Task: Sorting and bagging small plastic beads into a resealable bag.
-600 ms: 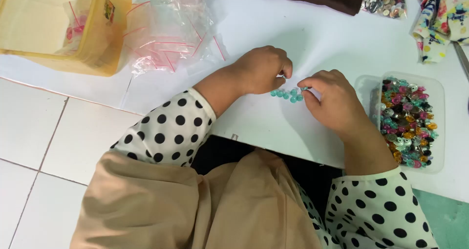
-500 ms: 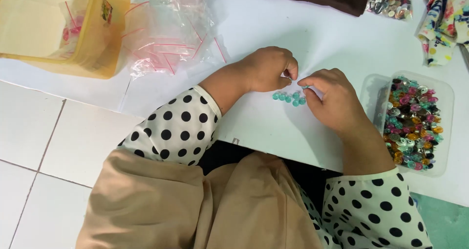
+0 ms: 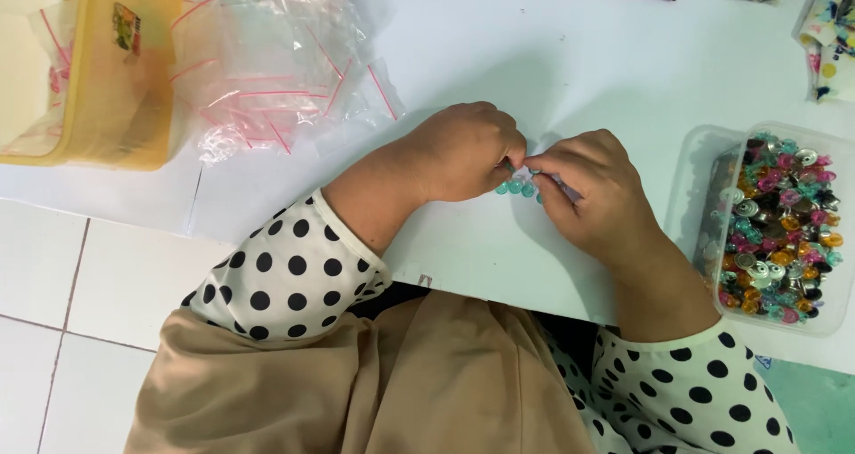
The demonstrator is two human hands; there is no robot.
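My left hand (image 3: 463, 155) and my right hand (image 3: 592, 196) meet fingertip to fingertip over the white table (image 3: 552, 53). Between them is a small clear bag (image 3: 554, 179), pinched by the right fingers, with the curled left fingers at its end. Several small teal beads (image 3: 517, 188) lie on the table just under the fingertips. Most of the bag is hidden by my fingers. Both sleeves are white with black dots.
A clear plastic box (image 3: 779, 227) of mixed coloured beads stands right of my right hand. A heap of empty clear zip bags (image 3: 276, 71) lies at the back left beside a yellow tub (image 3: 98, 80). The table's near edge runs under my forearms, above the white tiled floor (image 3: 62, 320).
Both hands have closed the small gap between them and now touch over the teal beads. The beads and the boxes have not moved.
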